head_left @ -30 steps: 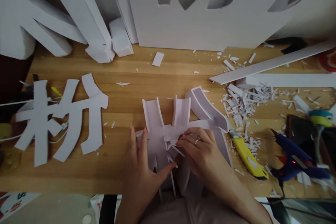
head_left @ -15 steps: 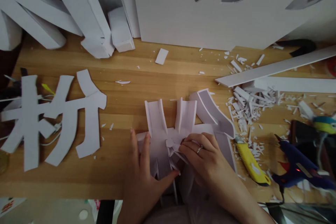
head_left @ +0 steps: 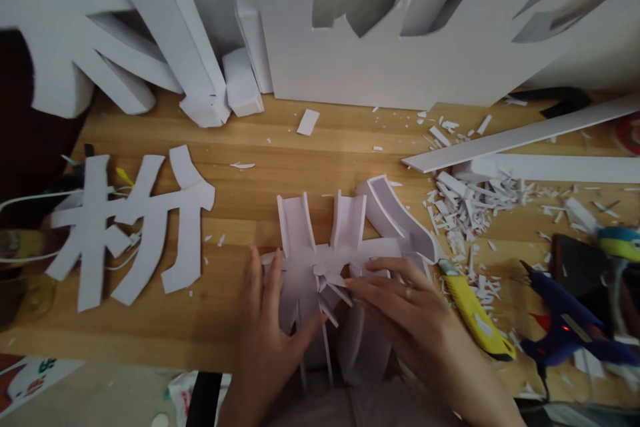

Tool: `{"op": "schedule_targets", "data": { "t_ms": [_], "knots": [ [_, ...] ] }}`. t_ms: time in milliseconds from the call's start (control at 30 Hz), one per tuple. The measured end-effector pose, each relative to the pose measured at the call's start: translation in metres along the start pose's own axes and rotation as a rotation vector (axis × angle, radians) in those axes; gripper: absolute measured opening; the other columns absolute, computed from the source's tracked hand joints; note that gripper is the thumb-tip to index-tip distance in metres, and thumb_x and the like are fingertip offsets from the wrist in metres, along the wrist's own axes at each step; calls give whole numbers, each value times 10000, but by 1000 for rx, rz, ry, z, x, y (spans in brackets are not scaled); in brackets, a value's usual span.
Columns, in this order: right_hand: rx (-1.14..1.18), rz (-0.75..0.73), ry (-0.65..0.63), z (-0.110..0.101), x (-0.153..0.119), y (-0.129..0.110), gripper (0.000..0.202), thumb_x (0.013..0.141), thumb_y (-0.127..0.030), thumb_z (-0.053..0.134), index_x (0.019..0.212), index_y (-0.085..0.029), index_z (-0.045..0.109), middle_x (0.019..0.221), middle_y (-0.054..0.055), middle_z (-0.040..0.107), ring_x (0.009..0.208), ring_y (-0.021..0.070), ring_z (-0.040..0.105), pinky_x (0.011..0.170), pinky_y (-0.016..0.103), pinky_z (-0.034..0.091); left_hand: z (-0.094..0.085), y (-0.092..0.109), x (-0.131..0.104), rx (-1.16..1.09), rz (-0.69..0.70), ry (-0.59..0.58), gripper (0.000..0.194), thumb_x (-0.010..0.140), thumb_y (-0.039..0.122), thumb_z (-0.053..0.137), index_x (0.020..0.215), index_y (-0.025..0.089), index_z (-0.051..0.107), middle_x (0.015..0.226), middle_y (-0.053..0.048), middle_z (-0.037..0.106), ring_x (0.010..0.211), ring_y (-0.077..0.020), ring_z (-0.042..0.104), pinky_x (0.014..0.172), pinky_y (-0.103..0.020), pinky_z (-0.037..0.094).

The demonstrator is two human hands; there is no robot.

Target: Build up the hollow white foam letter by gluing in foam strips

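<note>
In front of me lies a white foam-board character [head_left: 297, 273], its hollow side up, with thin upright walls along its strokes. My left hand [head_left: 275, 330] grips its left part, the fingers at the outer edge and the thumb reaching over to an inner wall. At the central junction stand small foam-board strips [head_left: 334, 288], set at angles around a gap. My right hand [head_left: 407, 303] has its fingertips closed on the end of one strip, with the palm over the character's right side. The lower part of the character rests close to my lap.
A flat foam-board character [head_left: 187, 240] lies left over cables. To the right are a yellow utility knife [head_left: 475, 313], a blue glue gun [head_left: 565, 327] with a red light, a scrap heap [head_left: 480, 200] and long strips [head_left: 555, 167]. A large cut-out board [head_left: 360, 73] leans behind.
My view has shifted, so the table's things appear farther right and lower on the left side. The right hand's fingers have straightened somewhat at the strip. My left hand stays on the character.
</note>
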State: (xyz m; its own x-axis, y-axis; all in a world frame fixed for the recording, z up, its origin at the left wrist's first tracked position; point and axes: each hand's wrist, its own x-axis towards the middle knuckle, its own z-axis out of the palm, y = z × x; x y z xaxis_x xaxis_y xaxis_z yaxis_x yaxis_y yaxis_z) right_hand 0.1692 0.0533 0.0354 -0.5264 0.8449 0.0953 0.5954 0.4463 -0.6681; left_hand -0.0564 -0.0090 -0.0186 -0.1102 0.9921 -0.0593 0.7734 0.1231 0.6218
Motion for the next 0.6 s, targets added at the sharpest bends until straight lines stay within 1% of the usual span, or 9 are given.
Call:
{"op": "schedule_targets", "data": {
  "t_ms": [67, 100, 133, 167, 200, 267, 367, 467, 600],
  "knots": [
    [-4, 20, 116, -9, -11, 2, 349, 958, -36, 568, 1243, -230, 624, 1058, 20, 745, 1096, 210, 600, 902, 330, 522, -8, 3, 1, -24, 11, 100, 592, 965, 390, 605, 1523, 301, 430, 1711, -119, 244, 1552, -335, 293, 1206, -557, 349],
    [-17, 26, 161, -12, -15, 2, 287, 964, -60, 587, 1188, -230, 641, 996, 21, 734, 1011, 204, 616, 868, 332, 519, -13, 5, 1, -37, 34, 177, 389, 988, 313, 555, 1375, 277, 576, 1661, -105, 362, 1534, -301, 339, 1210, -511, 350],
    [-31, 30, 184, -13, -17, 3, 210, 970, -92, 605, 1127, -222, 657, 941, 24, 713, 922, 198, 615, 830, 337, 511, -17, 7, 2, -44, 66, 257, 223, 998, 250, 513, 1156, 253, 671, 1563, -92, 499, 1500, -275, 396, 1204, -482, 352],
    [-51, 31, 184, -12, -18, 3, 144, 975, -126, 616, 1080, -210, 669, 905, 31, 686, 854, 196, 598, 795, 344, 500, -21, 9, 3, -46, 108, 331, 206, 1000, 210, 481, 925, 237, 670, 1415, -79, 620, 1446, -260, 459, 1187, -469, 362],
    [-79, 32, 168, -10, -17, 3, 108, 975, -148, 621, 1050, -198, 680, 885, 40, 659, 816, 199, 578, 766, 350, 486, -24, 11, 4, -48, 146, 386, 291, 1000, 186, 456, 752, 229, 603, 1243, -65, 694, 1376, -251, 517, 1158, -464, 378],
    [-171, 44, 112, -2, -11, 1, 96, 946, -151, 635, 1008, -179, 701, 879, 62, 626, 815, 226, 556, 730, 365, 465, -30, 13, 4, -48, 184, 448, 405, 997, 179, 444, 597, 229, 487, 963, -43, 717, 1223, -240, 591, 1080, -449, 420],
    [-372, 65, -23, 12, 4, -4, 74, 827, -113, 692, 856, -180, 705, 876, 91, 630, 850, 269, 556, 712, 382, 452, -34, 9, 2, -35, 189, 532, 470, 976, 193, 508, 507, 228, 477, 819, -35, 711, 1113, -245, 616, 1018, -443, 443],
    [-506, 89, -107, 24, 14, -10, 139, 719, -46, 704, 737, -183, 685, 836, 116, 641, 849, 291, 564, 690, 391, 436, -39, -3, -5, -46, 165, 607, 488, 969, 204, 524, 486, 232, 459, 766, -39, 712, 1092, -253, 628, 1041, -476, 442],
    [-578, 117, -153, 31, 18, -16, 175, 695, 2, 699, 713, -171, 710, 804, 137, 663, 858, 312, 586, 686, 401, 428, -46, -26, -15, -40, 89, 616, 500, 981, 266, 514, 487, 244, 438, 778, -49, 719, 1092, -267, 642, 1079, -512, 429]
  ]
}}
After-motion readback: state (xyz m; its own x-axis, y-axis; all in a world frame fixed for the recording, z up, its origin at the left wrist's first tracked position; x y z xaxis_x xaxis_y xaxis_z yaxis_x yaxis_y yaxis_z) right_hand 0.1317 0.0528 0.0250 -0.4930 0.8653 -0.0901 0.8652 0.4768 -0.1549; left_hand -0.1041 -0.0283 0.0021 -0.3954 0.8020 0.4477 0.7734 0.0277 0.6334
